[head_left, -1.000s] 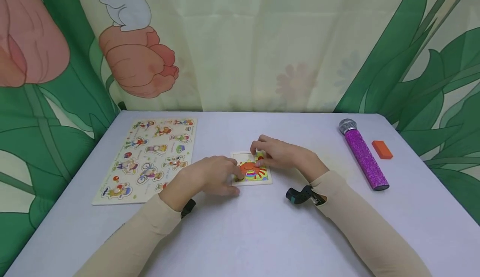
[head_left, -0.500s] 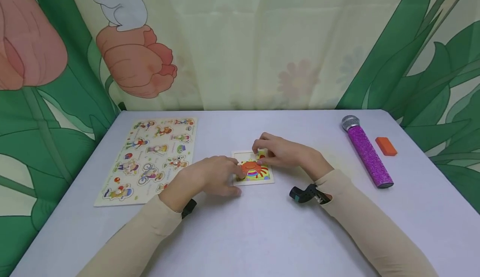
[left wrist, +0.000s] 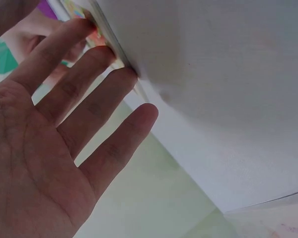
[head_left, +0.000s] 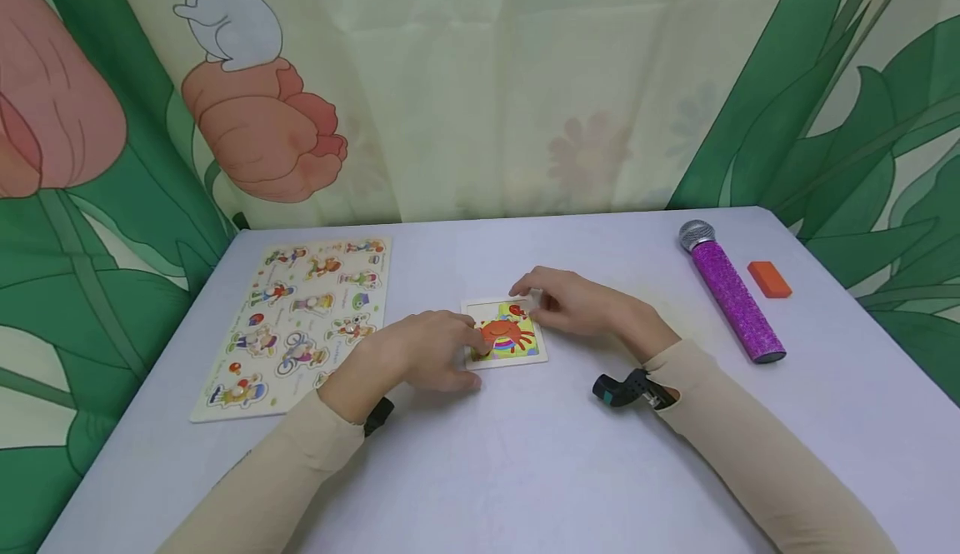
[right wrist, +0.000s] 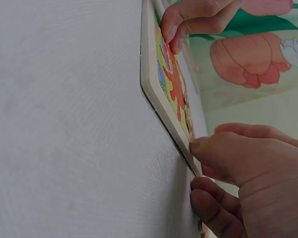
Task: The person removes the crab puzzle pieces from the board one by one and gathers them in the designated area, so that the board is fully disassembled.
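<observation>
A small framed puzzle (head_left: 517, 360) with a red-orange cartoon crab on a yellow ground lies flat mid-table. My left hand (head_left: 431, 352) rests at its left side, the index fingertip on the picture near the crab. In the left wrist view, the left hand's fingers (left wrist: 97, 111) stretch out straight toward the puzzle's edge. My right hand (head_left: 573, 300) is at the far right corner, the thumb right at the frame's right side and the loosely bent index finger by the far edge. In the right wrist view, the right thumb (right wrist: 208, 148) meets the frame (right wrist: 164, 114), with space between thumb and fingers.
A large board of cartoon figures (head_left: 292, 325) lies at the left, partly behind the left forearm. Toward the right are a purple glittery microphone (head_left: 738, 304) and an orange block (head_left: 769, 279). A printed curtain (head_left: 465, 121) hangs behind the white table (head_left: 525, 471).
My right hand has drawn back from the picture to the puzzle's right edge, uncovering more of the upper right. The left hand stays where it was. The head view has tilted slightly.
</observation>
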{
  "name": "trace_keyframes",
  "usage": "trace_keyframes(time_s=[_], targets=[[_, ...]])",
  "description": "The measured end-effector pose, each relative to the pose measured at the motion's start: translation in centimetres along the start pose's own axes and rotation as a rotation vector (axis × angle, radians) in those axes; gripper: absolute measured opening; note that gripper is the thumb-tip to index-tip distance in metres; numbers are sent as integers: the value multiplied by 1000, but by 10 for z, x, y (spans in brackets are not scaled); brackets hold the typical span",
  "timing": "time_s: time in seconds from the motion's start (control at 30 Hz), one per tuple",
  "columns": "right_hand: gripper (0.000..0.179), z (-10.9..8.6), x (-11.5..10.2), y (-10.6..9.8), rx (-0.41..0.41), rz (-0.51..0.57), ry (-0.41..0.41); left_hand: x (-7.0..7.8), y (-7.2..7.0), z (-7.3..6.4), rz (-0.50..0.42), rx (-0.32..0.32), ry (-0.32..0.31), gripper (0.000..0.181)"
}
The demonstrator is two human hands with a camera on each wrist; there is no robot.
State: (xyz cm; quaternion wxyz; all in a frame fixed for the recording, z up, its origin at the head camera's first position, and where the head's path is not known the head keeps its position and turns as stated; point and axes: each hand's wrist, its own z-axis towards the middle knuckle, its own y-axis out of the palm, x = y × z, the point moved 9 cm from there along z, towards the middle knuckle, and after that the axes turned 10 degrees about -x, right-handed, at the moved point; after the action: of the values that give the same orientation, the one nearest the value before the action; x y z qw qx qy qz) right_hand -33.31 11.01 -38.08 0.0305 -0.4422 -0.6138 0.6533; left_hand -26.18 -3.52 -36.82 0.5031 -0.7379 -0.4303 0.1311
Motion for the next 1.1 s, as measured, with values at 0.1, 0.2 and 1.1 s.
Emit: trace_keyframes(time_s=[0.1,0.2,1.1], targets=[[46,1,-4,3,-22,-29,-15,-1,1,0,1,0,-3,38],[46,3,-10,6,-75,-73,-16,-1,2,0,4,2,-2,38],[24,3,-14,1,-76,-82,-28,0,0,2,9,6,-9,35]])
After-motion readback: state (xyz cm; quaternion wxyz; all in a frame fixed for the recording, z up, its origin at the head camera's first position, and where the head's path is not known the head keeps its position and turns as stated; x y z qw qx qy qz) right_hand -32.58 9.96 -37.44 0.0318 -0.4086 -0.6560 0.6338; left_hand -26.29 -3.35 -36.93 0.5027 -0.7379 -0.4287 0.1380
